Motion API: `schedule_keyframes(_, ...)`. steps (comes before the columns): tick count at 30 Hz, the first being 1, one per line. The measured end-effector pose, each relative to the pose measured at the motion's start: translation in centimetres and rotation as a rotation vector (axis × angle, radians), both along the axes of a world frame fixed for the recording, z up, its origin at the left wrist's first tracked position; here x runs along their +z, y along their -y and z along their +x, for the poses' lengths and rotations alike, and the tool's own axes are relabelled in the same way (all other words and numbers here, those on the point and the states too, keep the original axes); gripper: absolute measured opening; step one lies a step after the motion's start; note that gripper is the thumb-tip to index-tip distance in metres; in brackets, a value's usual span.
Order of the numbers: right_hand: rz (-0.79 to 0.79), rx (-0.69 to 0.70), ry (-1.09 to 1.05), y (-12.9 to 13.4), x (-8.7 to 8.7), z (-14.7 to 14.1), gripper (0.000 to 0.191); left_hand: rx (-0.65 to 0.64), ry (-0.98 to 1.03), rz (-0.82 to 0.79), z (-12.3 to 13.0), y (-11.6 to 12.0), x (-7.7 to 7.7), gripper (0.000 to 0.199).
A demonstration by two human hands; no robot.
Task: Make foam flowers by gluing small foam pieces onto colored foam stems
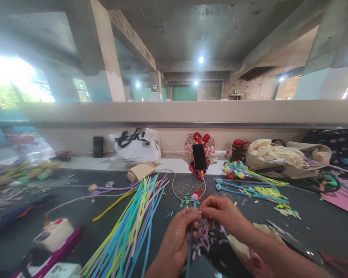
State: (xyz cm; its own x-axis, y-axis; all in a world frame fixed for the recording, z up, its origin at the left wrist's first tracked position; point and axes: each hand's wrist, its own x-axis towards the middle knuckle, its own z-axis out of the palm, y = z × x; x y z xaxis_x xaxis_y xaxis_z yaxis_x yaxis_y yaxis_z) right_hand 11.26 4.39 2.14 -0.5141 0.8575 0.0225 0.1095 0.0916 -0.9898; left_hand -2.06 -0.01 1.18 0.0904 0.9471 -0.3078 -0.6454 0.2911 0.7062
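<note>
Upright in my left hand (176,236) is a blue fuzzy stem, like a pipe cleaner, with a small purple flower-like tip (195,197) above the fingers. My left fingers are closed round it. My right hand (224,215) meets the left at the stem, thumb and forefinger pinched on a tiny pale purple piece (200,212). Short purple pieces (203,237) lie scattered on the dark table below my hands. Red and green bits (188,201) lie just beyond the flower tip.
Left of my hands spreads a bundle of colourful fuzzy stems (130,227). A phone (199,157) leans on a patterned bag, its cable (174,189) looping across the table. Finished-looking stems (249,188) and cut pieces lie right. Scissors (292,241) lie near my right forearm. A glue-gun-like white device (56,233) sits left.
</note>
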Motion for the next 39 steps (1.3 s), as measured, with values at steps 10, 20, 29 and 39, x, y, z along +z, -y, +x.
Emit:
schedule_keyframes(10,0.360,-0.109,0.249,0.5,1.4,3.5,0.011,-0.129,-0.257,0.029,0.1,0.3,-0.2,0.015)
schedule_keyframes(20,0.719,0.020,0.448,0.2,2.5,5.3,0.014,-0.227,-0.527,0.073,0.6,0.9,0.0,0.018)
schedule_keyframes(29,0.871,0.104,0.497,0.9,3.5,4.7,0.016,-0.296,-0.600,0.103,0.6,0.3,-1.2,0.016)
schedule_keyframes(39,0.969,0.222,0.572,0.4,3.5,4.5,0.016,-0.333,-0.637,0.085,0.8,0.4,-1.0,0.013)
